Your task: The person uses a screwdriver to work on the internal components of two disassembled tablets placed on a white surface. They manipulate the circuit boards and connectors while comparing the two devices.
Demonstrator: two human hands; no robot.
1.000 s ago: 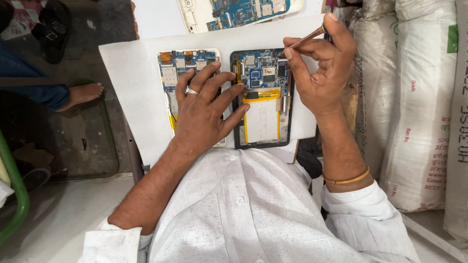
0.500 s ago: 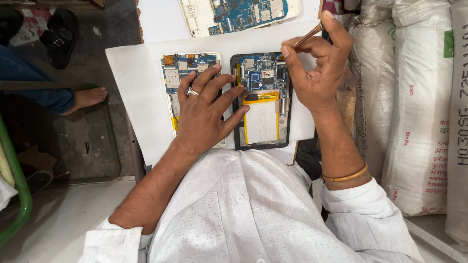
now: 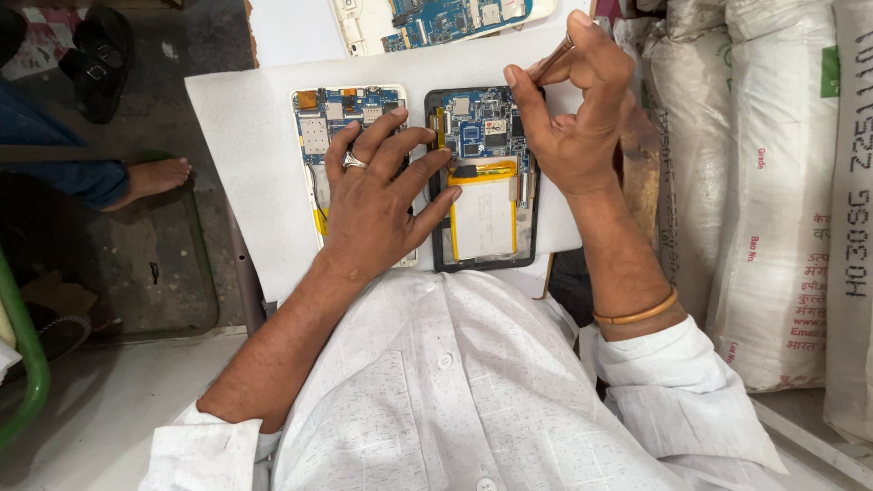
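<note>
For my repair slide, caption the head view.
Left hand steadies opened black tablet; right hand holds thin tool.

Opened black tablet (image 3: 483, 182) flat, thin tool (image 3: 552, 60) tilted

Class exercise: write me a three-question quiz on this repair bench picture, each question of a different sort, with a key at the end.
1. True or false: the left hand lies flat, fingers spread, across the white-framed opened tablet and onto the black-framed opened tablet.
2. What does the right hand pinch? A. a thin copper-coloured tool B. a roll of tape C. a loose battery
3. Fill in: both tablets lie on a sheet of white ____.

Key
1. True.
2. A; its tip is hidden behind the fingers.
3. Foam; it looks like thin foam sheet, though paper cannot be ruled out.
</note>
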